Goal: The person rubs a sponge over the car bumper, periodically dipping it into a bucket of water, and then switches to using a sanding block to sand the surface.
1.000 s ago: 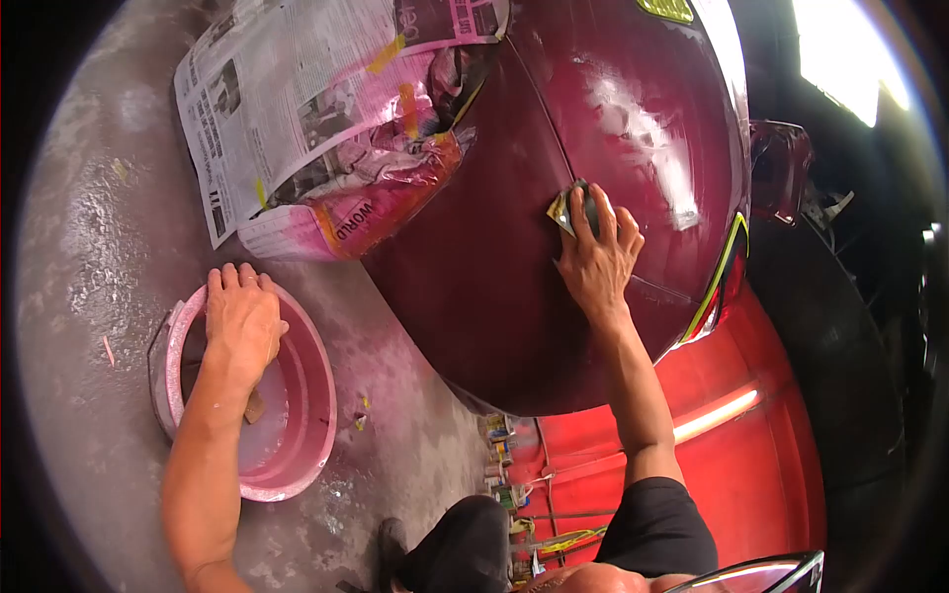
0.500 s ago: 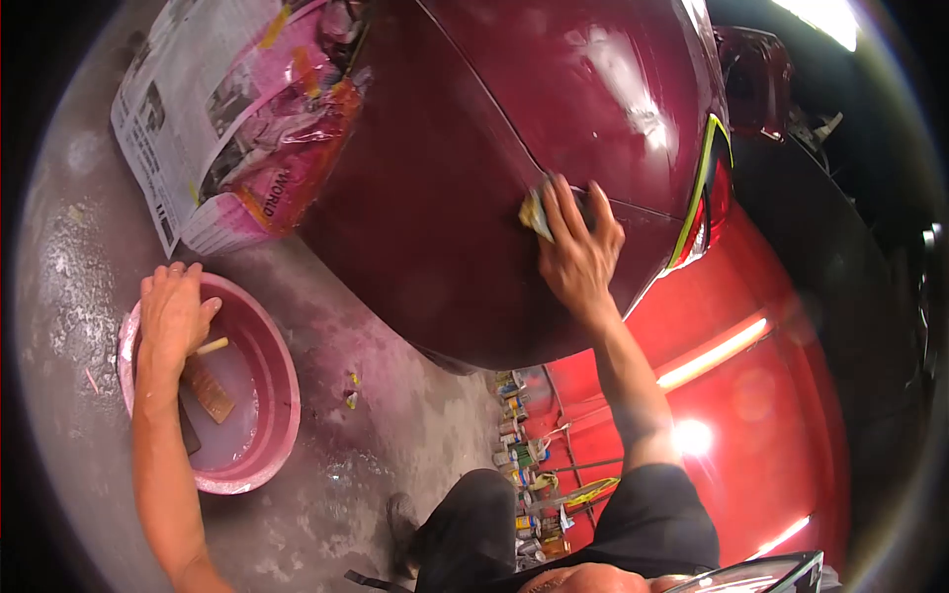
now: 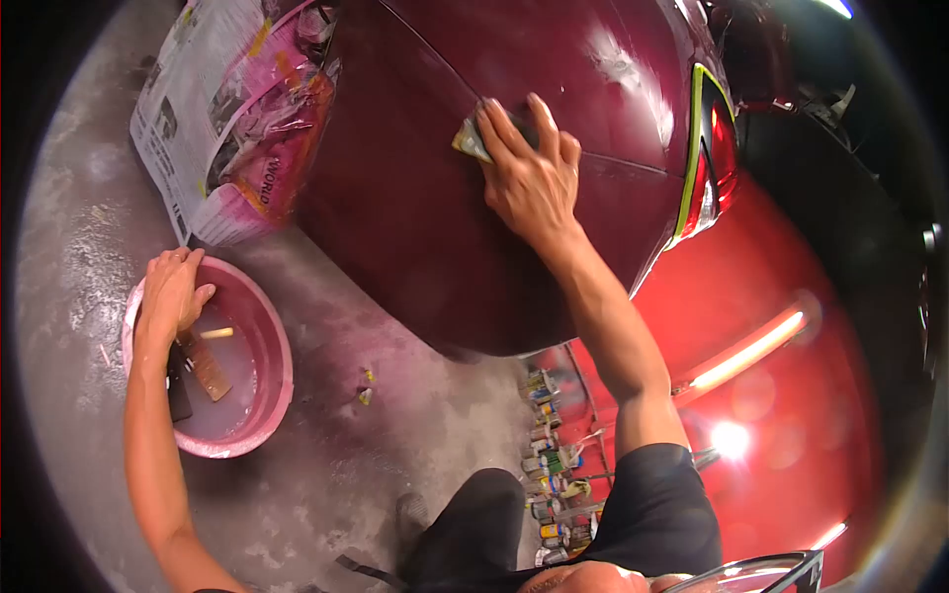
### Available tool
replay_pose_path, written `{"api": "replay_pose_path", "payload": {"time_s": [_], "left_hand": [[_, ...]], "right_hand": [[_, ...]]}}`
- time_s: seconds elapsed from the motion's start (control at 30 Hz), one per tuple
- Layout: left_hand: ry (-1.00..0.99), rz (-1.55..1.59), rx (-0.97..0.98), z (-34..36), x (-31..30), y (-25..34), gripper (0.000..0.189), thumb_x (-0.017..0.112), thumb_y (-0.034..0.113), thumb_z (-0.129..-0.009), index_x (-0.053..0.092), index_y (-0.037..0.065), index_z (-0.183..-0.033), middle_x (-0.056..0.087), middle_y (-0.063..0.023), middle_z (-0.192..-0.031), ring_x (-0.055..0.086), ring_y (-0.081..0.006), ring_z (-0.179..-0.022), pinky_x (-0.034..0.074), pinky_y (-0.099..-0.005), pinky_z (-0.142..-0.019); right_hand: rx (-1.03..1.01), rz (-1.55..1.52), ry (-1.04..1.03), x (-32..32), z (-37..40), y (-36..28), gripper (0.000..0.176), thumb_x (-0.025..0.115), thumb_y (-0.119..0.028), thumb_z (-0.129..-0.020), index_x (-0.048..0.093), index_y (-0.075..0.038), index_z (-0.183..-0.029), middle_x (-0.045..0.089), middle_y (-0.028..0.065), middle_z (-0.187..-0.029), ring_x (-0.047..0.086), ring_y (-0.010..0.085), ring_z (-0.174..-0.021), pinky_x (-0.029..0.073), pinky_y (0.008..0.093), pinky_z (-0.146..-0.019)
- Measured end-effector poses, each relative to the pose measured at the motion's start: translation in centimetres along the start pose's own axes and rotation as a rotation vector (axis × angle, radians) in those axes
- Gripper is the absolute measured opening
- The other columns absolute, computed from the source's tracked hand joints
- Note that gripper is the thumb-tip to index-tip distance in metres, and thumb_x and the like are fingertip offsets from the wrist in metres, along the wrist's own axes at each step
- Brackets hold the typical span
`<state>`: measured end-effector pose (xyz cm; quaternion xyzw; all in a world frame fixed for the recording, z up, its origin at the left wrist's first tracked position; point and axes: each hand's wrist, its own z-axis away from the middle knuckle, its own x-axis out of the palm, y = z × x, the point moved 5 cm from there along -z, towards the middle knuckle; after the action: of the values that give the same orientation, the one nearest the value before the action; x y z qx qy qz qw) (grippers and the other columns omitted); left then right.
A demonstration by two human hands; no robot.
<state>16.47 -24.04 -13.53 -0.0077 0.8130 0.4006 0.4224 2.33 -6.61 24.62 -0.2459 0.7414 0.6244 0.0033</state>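
Observation:
My right hand (image 3: 529, 178) presses a small yellowish-grey pad (image 3: 473, 140) flat on the dark red car panel (image 3: 395, 217), close to a panel seam. Its fingers rest over the pad's right side. At the left, my left hand (image 3: 173, 292) is on the far left rim of a pink basin (image 3: 272, 381), fingers over the edge and thumb apart. Cloudy water fills the basin bottom, with a brown block (image 3: 206, 368), a dark flat piece (image 3: 178, 395) and a short pale stick (image 3: 216, 333) in it.
Newspaper and pink-stained plastic (image 3: 188, 128) cover part of the car at the upper left. A tail light edged with yellow-green tape (image 3: 707, 158) is at the right. Below it stands a bright red surface (image 3: 791, 395). Several cans (image 3: 546, 484) line the floor.
My right hand has slid with the pad up and to the left along the panel. My left hand stays at the basin rim. The whole view has shifted slightly.

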Motion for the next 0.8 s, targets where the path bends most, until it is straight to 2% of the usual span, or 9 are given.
{"api": "replay_pose_path", "payload": {"time_s": [0.1, 0.13, 0.2, 0.27, 0.4, 0.47, 0.6, 0.7, 0.8], "left_hand": [[0.054, -0.046, 0.056, 0.7, 0.3, 0.0, 0.062, 0.08, 0.02, -0.076, 0.058, 0.001, -0.131, 0.059, -0.0202, -0.13, 0.052, -0.0366, -0.123, 0.038, -0.0462, -0.105], [0.039, -0.079, 0.067, 0.8, -0.1, 0.3, 0.062, 0.08, 0.02, -0.076, 0.058, 0.001, -0.131, 0.059, -0.0197, -0.13, 0.052, -0.0361, -0.123, 0.038, -0.0464, -0.105], [0.016, -0.057, 0.048, 0.4, -0.2, 0.2, 0.06, 0.08, 0.02, -0.076, 0.059, 0.002, -0.13, 0.06, -0.0196, -0.128, 0.052, -0.0361, -0.122, 0.039, -0.0463, -0.105], [0.078, -0.068, 0.047, 0.2, 0.1, 0.1, 0.053, 0.078, 0.022, -0.078, 0.061, 0.003, -0.124, 0.063, -0.0159, -0.118, 0.056, -0.0331, -0.112, 0.042, -0.0437, -0.098], [0.094, -0.084, 0.015, -0.2, 0.9, -0.4, 0.05, 0.075, 0.021, -0.081, 0.062, 0.005, -0.126, 0.064, -0.0146, -0.117, 0.057, -0.0327, -0.111, 0.042, -0.044, -0.095], [0.123, -0.097, 0.05, 0.2, 0.5, -0.3, 0.049, 0.075, 0.021, -0.081, 0.062, 0.005, -0.126, 0.065, -0.0148, -0.117, 0.057, -0.0331, -0.111, 0.042, -0.0438, -0.095], [0.051, -0.068, 0.032, 0.4, 0.2, -0.4, 0.051, 0.075, 0.018, -0.082, 0.061, 0.003, -0.128, 0.062, -0.0171, -0.123, 0.056, -0.0344, -0.116, 0.042, -0.0435, -0.099], [0.082, -0.079, 0.006, 0.2, 0.7, -0.5, 0.045, 0.076, 0.02, -0.081, 0.064, 0.004, -0.121, 0.065, -0.0159, -0.12, 0.058, -0.0337, -0.111, 0.044, -0.0441, -0.095], [0.132, -0.045, 0.019, 0.5, 1.3, -0.6, 0.042, 0.076, 0.021, -0.082, 0.066, 0.004, -0.119, 0.064, -0.0167, -0.123, 0.058, -0.0332, -0.116, 0.042, -0.0433, -0.1]], "right_hand": [[0.096, 0.087, -0.135, -2.4, 3.7, 1.0, 0.059, 0.069, -0.021, -0.081, 0.058, -0.017, -0.138, 0.052, -0.0041, -0.148, 0.038, 0.0311, -0.141, 0.036, 0.0424, -0.099], [0.101, 0.136, -0.088, -3.0, 7.3, 1.8, 0.059, 0.072, -0.02, -0.077, 0.062, -0.017, -0.135, 0.054, -0.0053, -0.146, 0.042, 0.0309, -0.139, 0.04, 0.0421, -0.093], [0.125, 0.144, -0.155, -4.7, 12.0, 2.4, 0.059, 0.072, -0.017, -0.075, 0.064, -0.018, -0.133, 0.054, -0.0042, -0.147, 0.042, 0.0314, -0.139, 0.038, 0.044, -0.095], [0.117, 0.15, -0.15, -3.6, 10.8, 2.6, 0.058, 0.072, -0.016, -0.076, 0.064, -0.017, -0.133, 0.054, -0.0041, -0.146, 0.042, 0.0318, -0.139, 0.038, 0.0441, -0.095], [0.01, 0.073, 0.021, -0.2, 0.4, 0.5, 0.055, 0.067, -0.019, -0.081, 0.06, -0.017, -0.135, 0.058, -0.0032, -0.14, 0.044, 0.0323, -0.135, 0.038, 0.0452, -0.097], [0.029, 0.058, 0.014, -0.6, 1.1, 0.3, 0.055, 0.066, -0.017, -0.082, 0.06, -0.016, -0.137, 0.058, -0.0027, -0.141, 0.044, 0.0326, -0.136, 0.037, 0.044, -0.099], [0.106, 0.169, -0.191, -3.7, 15.1, 2.8, 0.056, 0.062, -0.014, -0.084, 0.058, -0.012, -0.14, 0.058, 0.0021, -0.144, 0.045, 0.0335, -0.138, 0.037, 0.0415, -0.101], [0.124, 0.228, -0.16, -5.8, 26.4, 4.6, 0.053, 0.058, -0.015, -0.09, 0.055, -0.008, -0.142, 0.056, 0.0038, -0.146, 0.042, 0.0336, -0.14, 0.036, 0.0424, -0.101], [0.223, 0.327, -0.277, -6.2, 26.3, 2.2, 0.048, 0.054, -0.019, -0.097, 0.053, -0.005, -0.143, 0.053, 0.0095, -0.148, 0.038, 0.0362, -0.142, 0.035, 0.045, -0.104]]}}
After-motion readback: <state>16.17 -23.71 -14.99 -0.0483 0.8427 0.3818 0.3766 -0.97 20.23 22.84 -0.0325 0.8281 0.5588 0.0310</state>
